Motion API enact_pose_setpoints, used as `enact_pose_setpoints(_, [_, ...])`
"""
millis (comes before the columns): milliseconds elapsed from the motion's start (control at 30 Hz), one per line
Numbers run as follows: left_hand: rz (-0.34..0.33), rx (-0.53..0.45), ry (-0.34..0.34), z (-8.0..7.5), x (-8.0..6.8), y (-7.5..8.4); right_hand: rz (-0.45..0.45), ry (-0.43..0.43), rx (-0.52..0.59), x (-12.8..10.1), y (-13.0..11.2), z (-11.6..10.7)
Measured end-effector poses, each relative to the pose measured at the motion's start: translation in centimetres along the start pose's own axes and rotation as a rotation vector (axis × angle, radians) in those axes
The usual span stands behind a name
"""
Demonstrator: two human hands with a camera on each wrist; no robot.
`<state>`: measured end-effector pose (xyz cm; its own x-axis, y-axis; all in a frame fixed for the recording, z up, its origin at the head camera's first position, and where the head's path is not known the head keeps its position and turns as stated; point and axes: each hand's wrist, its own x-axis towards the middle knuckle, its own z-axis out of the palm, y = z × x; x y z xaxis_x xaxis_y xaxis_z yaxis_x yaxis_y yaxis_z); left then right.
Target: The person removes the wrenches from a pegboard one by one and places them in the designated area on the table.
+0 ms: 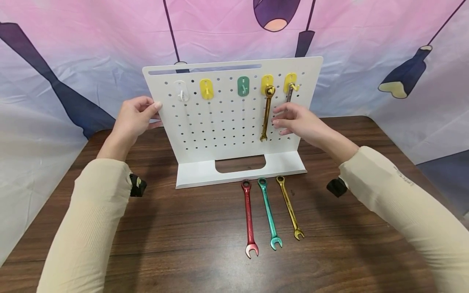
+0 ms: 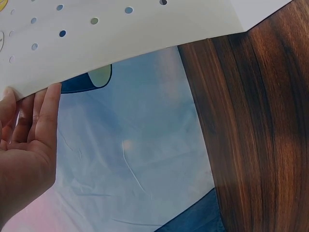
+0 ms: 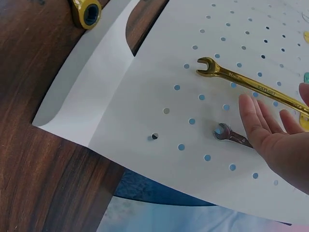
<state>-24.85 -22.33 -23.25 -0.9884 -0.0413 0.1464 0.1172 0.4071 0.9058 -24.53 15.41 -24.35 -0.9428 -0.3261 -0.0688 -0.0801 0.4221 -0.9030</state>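
1. I see a small dark wrench [image 3: 231,137] hanging on the white pegboard [image 1: 220,122]; my right hand [image 1: 298,122], fingers relaxed, hovers before it.
2. My left hand [image 1: 133,118] grips the board's edge.
3. A gold wrench [image 1: 266,112] hangs beside; three wrenches [image 1: 270,213] lie on the table [image 1: 183,244].

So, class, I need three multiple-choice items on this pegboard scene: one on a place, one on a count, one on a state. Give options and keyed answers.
1. Where does the left hand rest?
A. on the pegboard's left edge
B. on the table
C. on the red wrench

2. How many wrenches lie flat on the table?
A. one
B. three
C. five

3. How is the right hand?
A. clenched in a fist
B. open, fingers by the hanging wrenches
C. flat on the table

Answers:
1 A, its fingers grip the edge of the pegboard.
2 B, the red wrench, teal wrench and gold wrench lie side by side.
3 B, its fingers are straight near the hanging grey wrench.
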Motion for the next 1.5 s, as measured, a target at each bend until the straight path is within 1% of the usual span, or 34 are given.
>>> enact_pose_setpoints(233, [-0.003,-0.002,-0.009,0.1,0.1,0.0,0.000,0.024,0.008,0.7,0.0,0.3])
enact_pose_setpoints(600, [-0.009,0.004,-0.018,0.0,0.2,0.0,-0.058,0.053,0.039,1.2,-0.2,0.9])
enact_pose_setpoints(767, [-0.005,0.004,-0.016,0.0,0.1,0.0,-0.066,0.069,0.021,1.3,-0.3,1.0])
enact_pose_setpoints(967, [0.001,-0.006,-0.009,0.0,0.1,0.0,-0.057,0.085,-0.019,1.0,-0.3,1.2])
enact_pose_setpoints(1133, [0.007,-0.003,-0.001,0.1,0.0,0.0,-0.078,0.095,-0.031,0.5,-0.3,1.3])
enact_pose_setpoints(1333, [0.006,0.005,-0.007,0.1,0.0,0.0,-0.098,0.110,-0.078,-0.1,-0.6,1.1])
enact_pose_setpoints(1500, [0.007,0.011,-0.008,0.0,0.1,-0.1,-0.107,0.110,-0.067,-0.7,-0.9,0.9])
